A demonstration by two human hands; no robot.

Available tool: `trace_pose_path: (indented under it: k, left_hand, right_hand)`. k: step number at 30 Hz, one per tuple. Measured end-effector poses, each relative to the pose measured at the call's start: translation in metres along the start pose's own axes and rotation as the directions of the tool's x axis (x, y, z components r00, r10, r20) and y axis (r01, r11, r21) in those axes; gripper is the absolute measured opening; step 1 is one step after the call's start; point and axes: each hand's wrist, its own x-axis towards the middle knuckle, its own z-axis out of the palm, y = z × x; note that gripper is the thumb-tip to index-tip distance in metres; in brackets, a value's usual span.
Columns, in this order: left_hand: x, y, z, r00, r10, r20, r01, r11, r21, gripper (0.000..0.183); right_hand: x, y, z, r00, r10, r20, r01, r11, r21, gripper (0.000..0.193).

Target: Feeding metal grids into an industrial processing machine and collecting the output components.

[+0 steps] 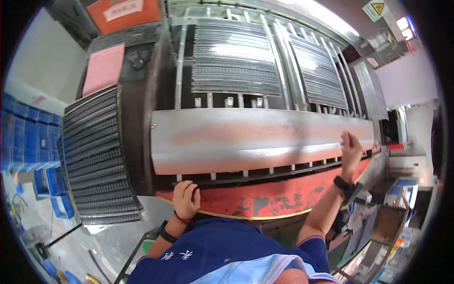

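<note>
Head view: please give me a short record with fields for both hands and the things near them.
left hand: curled on the dark slot under the metal panel
right hand: fingers on the panel's right lower edge
metal panel: long, shiny, lying across the machine
red edge: worn paint, below the panel
ribbed sheets: on rails behind the panel

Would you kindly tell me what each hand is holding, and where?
Both grip the long metal sheet: left hand at its near lower edge, right hand at its right end.

metal sheet (255, 137) | long, shiny, reddish-tinged | lying flat, apparently, across machine bed
</note>
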Motion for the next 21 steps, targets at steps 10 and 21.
trace_pose_path:
  k: [10,21]
  left_hand:
    - [-0.005,0.001,0.009,0.998,-0.039,-0.046,0.045,0.992,0.121,0.022]
    - [-0.026,0.084,0.058,0.962,-0.141,-0.232,0.178,0.973,0.144,0.019]
  right_hand:
    - [0.079,-0.006,0.116,0.978,0.007,0.206,-0.089,0.916,0.391,0.023]
    - [0.120,0.040,0.232,0.824,-0.023,0.567,-0.310,0.819,0.483,0.034]
